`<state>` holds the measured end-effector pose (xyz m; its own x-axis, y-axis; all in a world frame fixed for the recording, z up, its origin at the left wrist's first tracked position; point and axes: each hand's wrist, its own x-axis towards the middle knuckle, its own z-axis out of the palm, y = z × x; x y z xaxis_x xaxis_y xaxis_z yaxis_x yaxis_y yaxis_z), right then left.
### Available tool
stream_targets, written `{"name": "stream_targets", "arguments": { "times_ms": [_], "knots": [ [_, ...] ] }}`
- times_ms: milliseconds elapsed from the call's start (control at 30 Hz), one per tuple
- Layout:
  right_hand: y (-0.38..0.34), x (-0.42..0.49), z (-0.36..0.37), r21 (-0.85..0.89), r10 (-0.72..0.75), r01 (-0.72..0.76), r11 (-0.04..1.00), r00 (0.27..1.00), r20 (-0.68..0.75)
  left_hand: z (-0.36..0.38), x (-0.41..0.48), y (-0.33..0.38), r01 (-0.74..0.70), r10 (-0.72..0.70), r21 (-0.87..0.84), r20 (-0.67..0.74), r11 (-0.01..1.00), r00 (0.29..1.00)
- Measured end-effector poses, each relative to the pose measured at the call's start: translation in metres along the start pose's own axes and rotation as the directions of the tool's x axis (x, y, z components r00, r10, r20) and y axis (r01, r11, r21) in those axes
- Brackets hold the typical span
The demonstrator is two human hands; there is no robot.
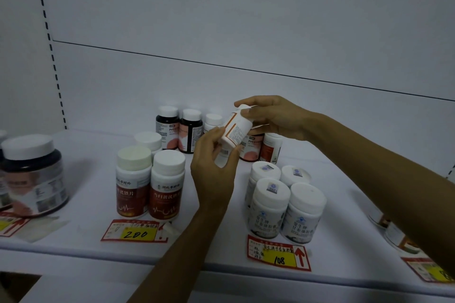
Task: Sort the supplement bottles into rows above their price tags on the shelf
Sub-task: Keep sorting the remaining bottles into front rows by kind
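Note:
A white bottle with orange lines on its label (234, 134) is held tilted above the shelf (86, 251). My left hand (213, 170) grips its lower end and my right hand (273, 117) grips its cap end. Below to the left, red-labelled bottles (150, 186) stand in a row above the "200" price tag (135, 231). To the right, several white bottles (285, 206) stand above the "108" price tag (279, 256). Dark bottles with pink labels (179, 129) stand at the back, some partly hidden behind my hands.
A large dark jar with a white lid (32, 174) stands at the left above another tag (9, 225). At the right, under my forearm, a bottle (394, 231) and a tag (430, 269) are partly hidden. The white back panel rises behind the shelf.

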<state>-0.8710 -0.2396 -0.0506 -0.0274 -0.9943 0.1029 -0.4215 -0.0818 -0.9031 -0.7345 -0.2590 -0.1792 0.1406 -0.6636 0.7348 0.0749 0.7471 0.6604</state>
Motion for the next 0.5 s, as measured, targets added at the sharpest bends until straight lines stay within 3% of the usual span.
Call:
{"name": "stream_targets", "arguments": {
  "times_ms": [200, 333, 500],
  "knots": [
    [-0.010, -0.008, -0.016, 0.003, -0.030, 0.030, 1.000, 1.000, 0.008, 0.003, 0.010, 0.013, -0.107, 0.107, 0.026, 0.024, 0.994, 0.994],
    [-0.017, -0.016, -0.032, 0.043, -0.069, 0.070, 0.997, 0.997, -0.037, 0.016, 0.022, 0.039, -0.087, 0.087, 0.021, 0.027, 0.996, 0.996],
    [-0.020, -0.036, -0.055, 0.086, -0.094, 0.103, 0.991, 0.990, -0.103, 0.041, 0.020, 0.081, 0.164, -0.160, -0.169, 0.037, 0.972, 0.986]
  ]
}}
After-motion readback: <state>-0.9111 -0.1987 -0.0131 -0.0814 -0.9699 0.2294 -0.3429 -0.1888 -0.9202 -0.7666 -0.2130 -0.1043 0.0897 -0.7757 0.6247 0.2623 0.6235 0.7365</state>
